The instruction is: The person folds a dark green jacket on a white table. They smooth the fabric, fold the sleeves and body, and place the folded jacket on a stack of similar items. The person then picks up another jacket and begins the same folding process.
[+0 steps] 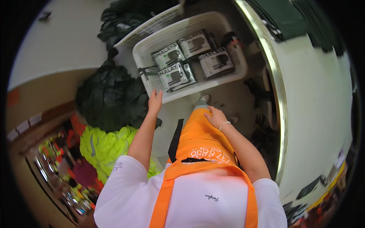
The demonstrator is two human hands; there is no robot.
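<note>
Four stacks of packets (216, 64) sat inside the white basket (161, 41) in the head view, dark and pale printed fronts up. Left hand (155, 102) was at the basket's near left corner, fingers slightly parted — couldn't tell if they touched its rim. Right hand (217, 117) was below the basket, by the orange apron (203, 140), fingers loosely bent; couldn't tell whether they held anything. Dark green bundle (108, 97) lay left of the basket — yellow-green cloth (108, 148) lower left, pale tabletop (315, 98) to its right.
</note>
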